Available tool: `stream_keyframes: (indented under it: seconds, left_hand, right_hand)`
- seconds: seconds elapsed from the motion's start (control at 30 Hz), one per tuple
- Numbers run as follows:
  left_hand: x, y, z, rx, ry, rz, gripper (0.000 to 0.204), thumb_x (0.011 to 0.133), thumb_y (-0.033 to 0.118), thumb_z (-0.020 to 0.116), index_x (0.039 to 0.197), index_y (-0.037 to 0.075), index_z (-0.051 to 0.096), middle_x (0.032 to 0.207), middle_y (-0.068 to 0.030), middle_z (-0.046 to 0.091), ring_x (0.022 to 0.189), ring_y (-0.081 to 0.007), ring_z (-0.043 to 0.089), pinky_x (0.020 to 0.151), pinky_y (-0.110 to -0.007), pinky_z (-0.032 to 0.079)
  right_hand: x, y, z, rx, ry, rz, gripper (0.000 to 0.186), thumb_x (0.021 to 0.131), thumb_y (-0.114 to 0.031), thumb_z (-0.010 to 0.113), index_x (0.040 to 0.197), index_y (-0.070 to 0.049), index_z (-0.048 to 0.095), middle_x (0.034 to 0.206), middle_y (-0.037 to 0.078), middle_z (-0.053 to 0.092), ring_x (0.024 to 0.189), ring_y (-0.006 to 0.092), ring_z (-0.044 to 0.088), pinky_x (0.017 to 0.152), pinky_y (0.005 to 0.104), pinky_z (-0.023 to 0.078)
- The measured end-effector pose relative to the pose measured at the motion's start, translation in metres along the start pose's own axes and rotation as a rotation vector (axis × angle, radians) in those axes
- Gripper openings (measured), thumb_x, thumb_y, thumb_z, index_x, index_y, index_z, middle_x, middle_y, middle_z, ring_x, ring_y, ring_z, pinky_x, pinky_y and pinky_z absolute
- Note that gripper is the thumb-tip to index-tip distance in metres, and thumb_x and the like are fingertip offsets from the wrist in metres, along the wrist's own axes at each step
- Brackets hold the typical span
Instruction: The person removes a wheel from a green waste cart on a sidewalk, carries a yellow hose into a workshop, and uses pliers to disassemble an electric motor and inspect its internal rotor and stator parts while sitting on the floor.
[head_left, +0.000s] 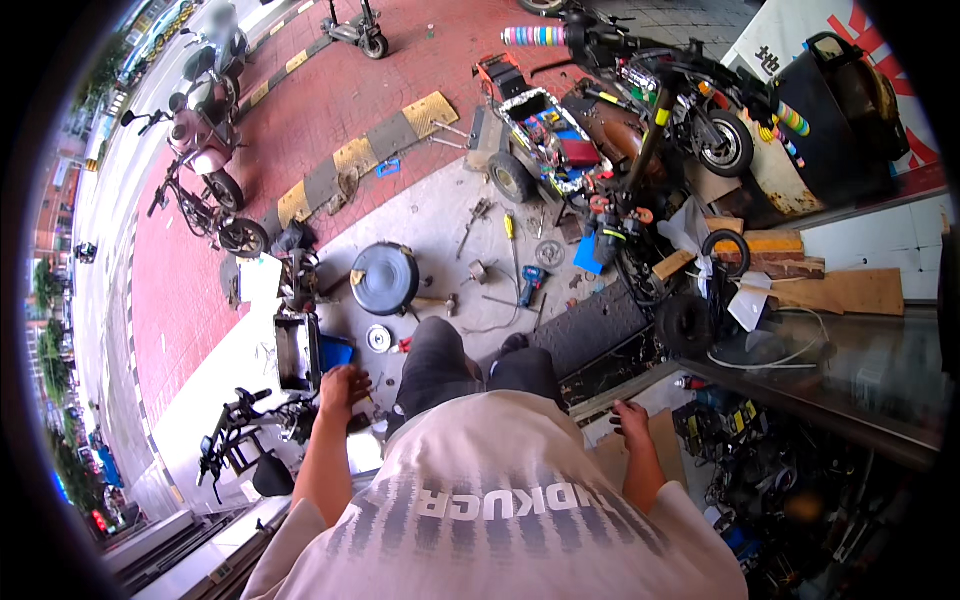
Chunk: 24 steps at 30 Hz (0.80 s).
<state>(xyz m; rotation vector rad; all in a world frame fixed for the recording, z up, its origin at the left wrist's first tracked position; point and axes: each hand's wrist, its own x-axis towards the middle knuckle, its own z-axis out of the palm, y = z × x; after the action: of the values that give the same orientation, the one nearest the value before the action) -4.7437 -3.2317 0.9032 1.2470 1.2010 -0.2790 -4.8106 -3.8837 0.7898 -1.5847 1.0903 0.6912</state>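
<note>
Lower centre of frame: pale shirt [500, 520] with a band of grey lettering, cut off by the bottom edge; dark trousers [450, 365] above it. Both forearms rise from the lower edge.

Left hand [343, 388] at lower left of centre: fingers loosely spread, nothing gripped as far as can be made out; fingertips close to a blue object [337, 352] and a dark open box [297, 350]; contact cannot be told. Small parts under the hand too small to identify.

Right hand [630, 420] at lower right of centre: fingers curled down, resting on a brown cardboard sheet [660, 440]; whether closed on its edge cannot be told. Just right, a cluttered dark heap [730, 430] with yellow-and-black labels, contents not readable.

Mid frame, on grey pavement [430, 215]: round dark drum [385, 278] seen from above, small silver disc [378, 338] below it, blue power tool [530, 282], scattered hand tools. Black ribbed mat [590, 325] right of the legs.

Right of centre: stripped scooter frame [545, 135] with exposed wiring, partly hidden behind a dark motorbike [680, 110]; striped multicolour grip [533, 36] at upper centre. Loose tyre [685, 322], wooden boards [850, 290].

Upper right: white sign with red rays [800, 30], cut off by the rim; black rounded housing [840, 110] in front of it.

Upper left: red brick paving [300, 110], yellow-and-black speed bump [370, 150], pink scooter [200, 140], a blurred rider [215, 40] on the road. Far left bent and dim at the fisheye rim.
</note>
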Motion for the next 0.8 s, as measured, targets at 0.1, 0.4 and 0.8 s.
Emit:
stream_keyframes:
  seconds: [0.1,0.4,0.8]
  left_hand:
    - [0.035,0.091,0.038,0.103,-0.151,0.117,0.022,0.094,0.018,0.06,0.111,0.004,0.064,0.101,-0.013,0.075,0.082,-0.0258,0.075,0.07,-0.036,0.059]
    - [0.199,0.259,0.274,0.476,-0.602,0.181,0.026,0.094,0.02,0.062,0.11,0.001,0.071,0.097,-0.0104,0.075,0.078,-0.0205,0.072,0.068,-0.033,0.058]
    - [0.5,0.104,0.421,1.288,-0.542,0.176,0.045,0.086,0.029,0.056,0.117,0.001,0.073,0.122,-0.0272,0.071,0.116,-0.0431,0.068,0.103,-0.05,0.053]
  right_hand:
    - [0.008,-0.024,0.013,0.085,0.049,0.068,0.035,0.097,-0.037,0.07,0.115,-0.008,0.066,0.102,0.004,0.071,0.082,0.018,0.069,0.066,0.0347,0.051]
    - [0.065,-0.143,0.114,0.408,0.264,-0.016,0.026,0.097,-0.033,0.071,0.108,-0.01,0.067,0.091,0.001,0.07,0.075,0.0152,0.068,0.062,0.0321,0.05]
    - [0.224,-0.288,0.477,-0.16,0.052,-0.336,0.038,0.102,-0.031,0.069,0.121,0.001,0.063,0.108,0.013,0.072,0.102,0.0218,0.069,0.09,0.0346,0.054]
